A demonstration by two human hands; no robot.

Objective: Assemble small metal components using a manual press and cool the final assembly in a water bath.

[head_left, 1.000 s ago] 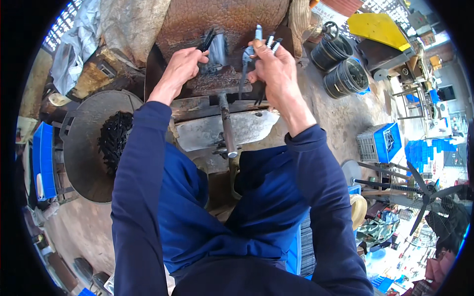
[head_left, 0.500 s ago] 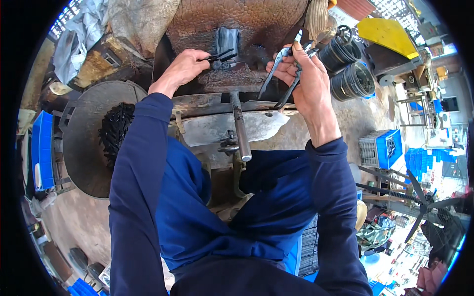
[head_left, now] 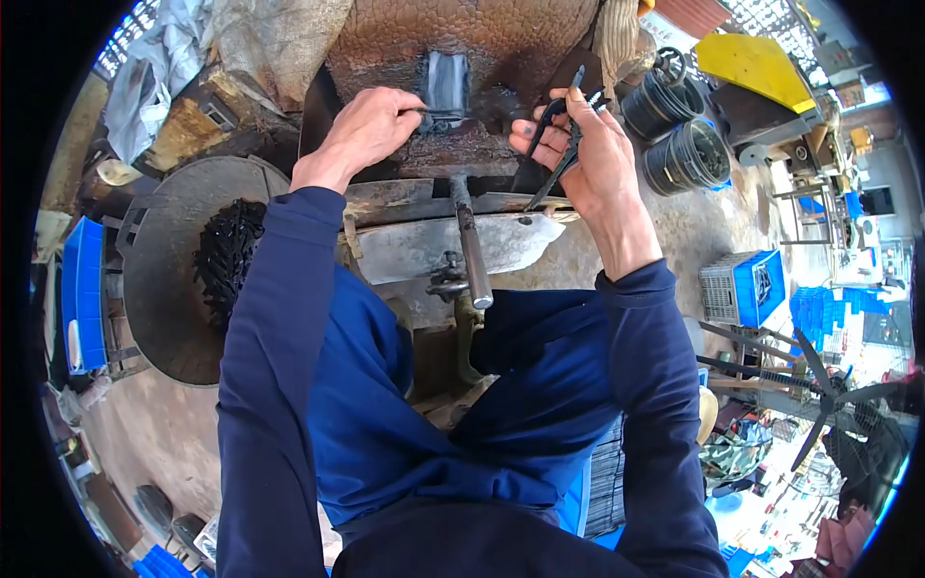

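My left hand (head_left: 374,133) is closed on a dark metal piece (head_left: 438,116), mostly hidden by the fingers. The piece is at the lower end of a smooth grey upright strip (head_left: 447,82), which looks like the face of a grinding wheel set in a brown, crusted housing. Whether the two touch, I cannot tell. Over to the right, my right hand (head_left: 599,164) holds several dark metal plier halves (head_left: 557,171) between thumb and palm, curved handles hanging down and toothed ends up. Its fingers are partly spread. Below the strip lies a crusted ledge (head_left: 458,149).
A metal bar (head_left: 472,250) juts toward me between my knees, over a pale board (head_left: 405,250). At left, a big round pan (head_left: 164,308) carries a heap of dark metal pieces (head_left: 227,252). Black buckets (head_left: 686,159), a blue crate (head_left: 756,289) and a fan (head_left: 827,395) stand at right.
My left hand has moved slightly right and up, bringing its piece against or close to the grey strip. The plier halves in my right hand have turned and drawn closer together.
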